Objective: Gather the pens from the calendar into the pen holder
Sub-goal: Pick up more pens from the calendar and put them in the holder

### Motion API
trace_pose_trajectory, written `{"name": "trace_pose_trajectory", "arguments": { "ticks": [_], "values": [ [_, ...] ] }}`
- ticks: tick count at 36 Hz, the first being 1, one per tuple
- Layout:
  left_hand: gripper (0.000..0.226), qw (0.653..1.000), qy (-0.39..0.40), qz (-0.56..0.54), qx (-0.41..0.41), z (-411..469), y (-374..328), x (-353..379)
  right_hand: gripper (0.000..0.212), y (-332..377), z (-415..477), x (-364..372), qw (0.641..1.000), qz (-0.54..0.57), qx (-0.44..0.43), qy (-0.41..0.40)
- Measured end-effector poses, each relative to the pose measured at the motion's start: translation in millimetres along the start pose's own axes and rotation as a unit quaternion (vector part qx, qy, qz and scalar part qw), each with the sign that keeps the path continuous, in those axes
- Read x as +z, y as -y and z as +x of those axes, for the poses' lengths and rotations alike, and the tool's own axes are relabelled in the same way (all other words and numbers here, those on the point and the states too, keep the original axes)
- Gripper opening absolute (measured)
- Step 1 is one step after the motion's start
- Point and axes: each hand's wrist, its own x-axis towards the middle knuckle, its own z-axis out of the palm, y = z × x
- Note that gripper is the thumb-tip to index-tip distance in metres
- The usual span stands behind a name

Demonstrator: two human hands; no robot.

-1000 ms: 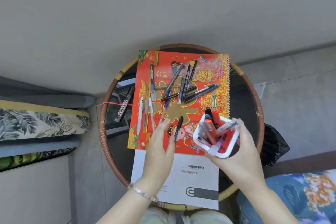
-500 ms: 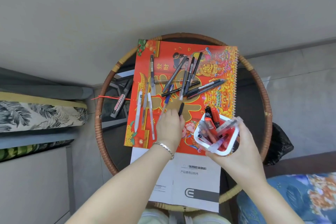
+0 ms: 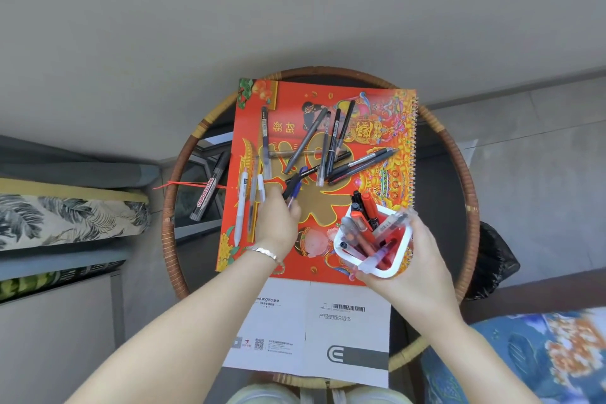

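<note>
A red spiral-bound calendar lies on a round glass table. Several dark pens are scattered across its upper middle, and pale pens lie along its left side. My left hand is over the calendar's left half, shut on a black pen and a blue pen that poke out above the fingers. My right hand holds the white pen holder above the calendar's lower right corner. Red, black and clear pens stand in the holder.
A black marker lies on the glass left of the calendar. A white booklet sticks out below the calendar. The table has a rattan rim. Cushions sit left, a black bag and floral fabric right.
My left hand closed on a black pen near the calendar's lower middle and moved up and left. It now also grips a blue pen. The holder stayed in my right hand.
</note>
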Motion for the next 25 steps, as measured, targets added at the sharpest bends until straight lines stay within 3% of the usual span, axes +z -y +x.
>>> {"name": "trace_pose_trajectory", "arguments": {
  "ticks": [5,9,12,18,21,25],
  "values": [
    [0.01,0.971,0.126,-0.195,-0.056,-39,-14,-36,0.062,0,-5,-2,1.0,-0.012,0.001,0.002],
    [0.019,0.915,0.168,-0.365,-0.037,-79,-28,-82,0.061,0,-10,-1,1.0,-0.018,-0.002,-0.003],
    [0.023,0.866,0.138,-0.481,-0.013,-100,-34,-106,0.056,0,-15,2,1.0,-0.013,-0.001,-0.004],
    [0.038,0.81,0.0,-0.577,0.098,-127,-57,-119,0.059,5,-26,16,1.0,-0.013,-0.014,-0.005],
    [0.044,0.805,-0.037,-0.567,0.169,-131,-64,-106,0.06,8,-31,23,0.999,-0.022,-0.033,0.001],
    [0.04,0.82,-0.021,-0.546,0.171,-139,-66,-81,0.057,18,-37,28,0.997,-0.022,-0.073,-0.006]
  ]
}}
